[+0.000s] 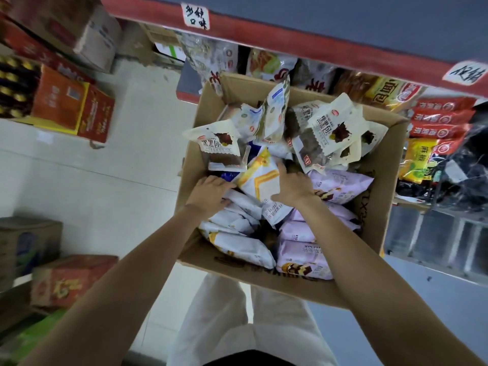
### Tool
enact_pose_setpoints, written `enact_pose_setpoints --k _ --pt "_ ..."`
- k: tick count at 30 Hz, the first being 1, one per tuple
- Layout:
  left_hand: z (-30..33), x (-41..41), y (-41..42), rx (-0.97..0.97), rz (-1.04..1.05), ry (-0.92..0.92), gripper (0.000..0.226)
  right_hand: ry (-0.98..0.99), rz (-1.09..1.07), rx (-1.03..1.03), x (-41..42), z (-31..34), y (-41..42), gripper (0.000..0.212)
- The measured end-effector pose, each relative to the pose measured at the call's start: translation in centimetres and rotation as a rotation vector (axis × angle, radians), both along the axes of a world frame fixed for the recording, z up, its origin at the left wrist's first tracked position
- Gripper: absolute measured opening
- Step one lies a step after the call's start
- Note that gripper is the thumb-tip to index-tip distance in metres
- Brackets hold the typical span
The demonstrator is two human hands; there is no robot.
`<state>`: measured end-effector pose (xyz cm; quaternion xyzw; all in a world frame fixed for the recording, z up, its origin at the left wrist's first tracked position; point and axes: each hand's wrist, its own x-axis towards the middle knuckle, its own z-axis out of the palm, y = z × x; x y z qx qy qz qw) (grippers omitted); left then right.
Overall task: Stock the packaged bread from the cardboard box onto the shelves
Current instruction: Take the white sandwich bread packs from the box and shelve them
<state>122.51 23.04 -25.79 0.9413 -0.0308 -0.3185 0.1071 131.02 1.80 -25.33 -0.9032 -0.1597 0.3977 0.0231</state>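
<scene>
An open cardboard box [380,196] stands in front of me, full of packaged bread. Cream packs printed with dark bread [327,130] pile at its far side, lilac packs [303,256] lie near right, white-and-yellow packs [237,244] near left. Both hands reach into the middle of the box. My right hand [294,186] grips a white-and-yellow bread pack [260,178] from its right side, thumb underneath. My left hand [211,191] lies with fingers stretched against that pack's left edge and on the white packs below. Behind the box, the shelf [290,46] with a red edge holds more bread bags.
Red and yellow snack packs [438,122] fill the shelf at right, with clear bins [433,239] below. On the pale floor to the left stand an orange-red carton [74,112], brown cartons [87,30] and a red carton [71,281]. White trouser legs [237,320] show beneath the box.
</scene>
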Motion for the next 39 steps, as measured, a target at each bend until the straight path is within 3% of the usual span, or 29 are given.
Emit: enact_pose_setpoints --k 7,14,18,21,24,27,31,35,39 --pt "-0.3 0.8 -0.6 0.038 -0.071 0.058 0.047 0.189 -0.209 0.227 -1.4 0.7 -2.9 0.101" --pt "-0.7 1.1 -0.5 0.11 -0.213 -0.002 0.04 0.074 -0.688 0.419 -2.4 1.9 -4.0 0.045" --pt "-0.9 0.4 1.0 -0.07 -0.19 -0.14 0.033 0.018 -0.999 0.555 -3.5 2.0 -4.0 0.033" --pt "-0.8 -0.6 1.6 -0.123 -0.127 -0.222 0.032 0.106 -1.25 0.657 -4.8 1.6 -3.7 0.03" --pt "-1.4 -0.7 1.8 -0.17 -0.097 -0.124 0.039 0.117 -1.116 0.689 -5.5 1.3 -3.0 0.045" --pt "-2.0 0.4 2.2 -0.16 -0.134 0.021 0.045 0.002 -1.04 0.63 -5.3 1.5 -2.2 0.06" --pt "-1.6 1.0 2.2 -0.043 -0.17 0.026 0.043 -0.11 -1.216 0.622 -4.6 2.8 -1.9 0.042" --pt "-0.2 0.7 1.8 -0.037 -0.171 -0.049 0.04 -0.108 -1.315 0.761 -4.2 4.6 -3.8 0.018" --pt "3.3 0.5 1.7 -0.034 -0.149 -0.138 0.043 -0.162 -1.183 0.766 -4.5 6.5 -6.2 0.028"
